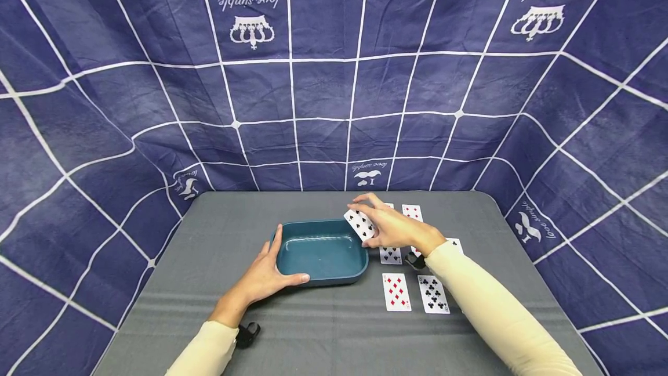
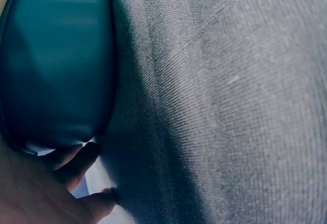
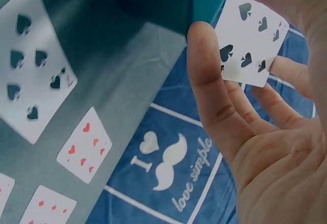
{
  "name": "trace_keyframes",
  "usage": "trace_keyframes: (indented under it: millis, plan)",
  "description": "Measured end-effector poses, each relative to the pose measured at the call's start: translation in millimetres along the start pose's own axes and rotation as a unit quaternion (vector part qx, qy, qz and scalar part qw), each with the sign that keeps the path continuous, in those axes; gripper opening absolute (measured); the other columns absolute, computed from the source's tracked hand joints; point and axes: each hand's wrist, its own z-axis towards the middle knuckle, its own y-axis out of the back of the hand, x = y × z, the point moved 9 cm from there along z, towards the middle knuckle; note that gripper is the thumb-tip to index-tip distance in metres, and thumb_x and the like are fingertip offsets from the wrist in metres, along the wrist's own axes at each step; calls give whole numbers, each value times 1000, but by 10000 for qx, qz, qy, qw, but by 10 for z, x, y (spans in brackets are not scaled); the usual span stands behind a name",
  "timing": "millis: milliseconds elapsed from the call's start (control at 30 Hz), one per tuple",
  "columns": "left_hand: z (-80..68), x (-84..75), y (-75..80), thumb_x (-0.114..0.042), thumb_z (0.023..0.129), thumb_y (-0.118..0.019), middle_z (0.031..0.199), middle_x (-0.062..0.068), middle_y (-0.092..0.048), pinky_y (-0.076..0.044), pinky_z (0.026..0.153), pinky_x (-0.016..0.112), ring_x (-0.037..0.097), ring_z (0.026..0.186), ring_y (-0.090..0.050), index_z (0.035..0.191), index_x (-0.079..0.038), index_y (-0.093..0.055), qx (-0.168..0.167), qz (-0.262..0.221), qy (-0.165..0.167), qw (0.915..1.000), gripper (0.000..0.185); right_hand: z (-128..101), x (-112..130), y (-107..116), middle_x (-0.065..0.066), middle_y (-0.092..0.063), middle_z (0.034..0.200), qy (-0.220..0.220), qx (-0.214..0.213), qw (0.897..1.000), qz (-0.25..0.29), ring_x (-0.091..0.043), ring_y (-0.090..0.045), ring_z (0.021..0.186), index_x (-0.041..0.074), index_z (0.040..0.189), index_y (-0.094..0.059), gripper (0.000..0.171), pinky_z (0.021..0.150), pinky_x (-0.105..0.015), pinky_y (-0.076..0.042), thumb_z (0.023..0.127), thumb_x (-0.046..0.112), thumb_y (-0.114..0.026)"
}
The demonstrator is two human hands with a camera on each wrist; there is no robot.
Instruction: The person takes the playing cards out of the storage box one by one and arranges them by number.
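My right hand (image 1: pixel 392 227) pinches a spade playing card (image 1: pixel 360 224) between thumb and fingers, tilted over the right end of a teal rectangular tray (image 1: pixel 322 281). In the right wrist view, the held card (image 3: pixel 250 45) shows its black pips, with the thumb (image 3: pixel 204 65) along its near edge. Around the tray's left end lies my left hand (image 1: pixel 265 271), fingers straight along the outer side and thumb at the front rim. The left wrist view shows this hand's fingers (image 2: pixel 79 165) right at the tray's end wall (image 2: pixel 56 81).
Several face-up cards lie right of the tray, among them a diamond card (image 1: pixel 396 292), a club card (image 1: pixel 434 295) and a spade card (image 1: pixel 390 255). Another diamond card (image 1: pixel 412 212) lies farther back; my right forearm partly covers others. Blue patterned cloth (image 1: pixel 323 86) hangs around the grey table (image 1: pixel 229 219).
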Motion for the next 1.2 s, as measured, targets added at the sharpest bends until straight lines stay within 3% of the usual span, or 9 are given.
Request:
trace_keyframes:
  millis: [200,433,600,833,900,1100,1200]
  plan:
    - [8,23,-5,-78,82,-95,188,44,-14,-39,131,81,66,174,-27,188,-37,10,49,-6,57,10000,155,-66,-97,82,-24,-48,169,21,-183,9993,-328,2,-65,71,-1,174,-51,99,76,-21,-63,90,12,-102]
    - [4,31,-8,-79,82,-96,188,44,-16,-40,130,81,66,172,-30,190,-32,6,24,-1,51,10000,155,-161,-212,180,-17,-61,158,85,-598,9966,-568,-23,-72,117,6,160,-61,88,103,-42,-64,86,18,-106]
    - [-1,23,-3,-79,81,-96,188,44,-16,-41,130,81,66,172,-31,189,-32,6,17,-4,52,10000,156,-216,-314,232,-19,-63,153,43,-853,9952,-481,-30,-76,116,4,140,-66,71,102,-48,-66,83,16,-107]
    - [-4,31,2,-79,82,-96,188,43,-16,-41,130,81,66,172,-31,189,-36,8,23,14,78,10000,155,-310,-457,254,-21,-63,158,-99,-966,9924,-760,-39,-70,140,8,132,-72,60,116,-57,-58,84,18,-106]
    - [-5,31,0,-79,82,-96,188,43,-16,-40,130,81,66,172,-30,188,-37,9,31,-2,83,10000,155,-334,-507,263,-20,-63,159,-174,-1005,9916,-795,-37,-70,140,9,132,-73,58,116,-56,-58,84,19,-106]
    - [-5,32,-6,-78,82,-96,188,43,-16,-40,130,82,67,172,-31,189,-36,9,22,-28,63,10000,156,-419,-661,308,-16,-63,162,-521,-1133,9880,-909,-26,-72,117,14,133,-76,58,101,-49,-61,85,27,-105]
    - [-6,30,1,-78,82,-96,188,43,-16,-40,130,82,67,172,-31,189,-36,8,0,-42,52,10000,155,-469,-740,342,-13,-63,163,-681,-1244,9862,-857,-29,-73,124,15,134,-76,58,103,-52,-61,86,32,-105]
